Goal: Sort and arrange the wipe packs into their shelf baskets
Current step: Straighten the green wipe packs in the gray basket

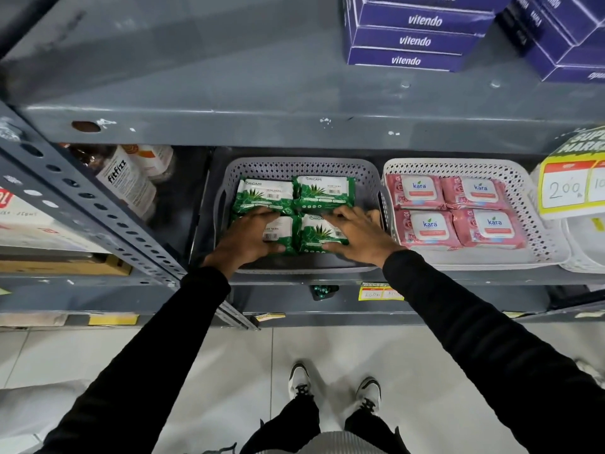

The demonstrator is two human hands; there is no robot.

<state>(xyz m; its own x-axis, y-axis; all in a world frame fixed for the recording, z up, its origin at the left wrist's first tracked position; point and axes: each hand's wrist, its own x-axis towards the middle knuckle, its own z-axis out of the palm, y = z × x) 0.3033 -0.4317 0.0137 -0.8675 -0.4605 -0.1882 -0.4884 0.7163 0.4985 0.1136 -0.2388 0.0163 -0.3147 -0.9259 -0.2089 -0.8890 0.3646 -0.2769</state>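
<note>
painted steel, perforated plastic, glossy film

we see a grey shelf [229, 126] of painted metal, its matt coat chipped in small white flecks, and a perforated steel upright [88, 204] beside it. the grey basket [294, 167] and the white basket [458, 165] are both moulded plastic with lattice-pierced walls and a dull sheen. the green wipe packs [324, 191] and the pink wipe packs [415, 191] are wrapped in soft, shiny plastic film that catches the light. above, the purple boxes [415, 40] look like smooth printed card. the price tag [569, 188] is paper, handwritten. our sleeves [491, 339] are matt black knit cloth, finely ribbed; the floor tiles [229, 371] are pale and semi-glossy.
</note>
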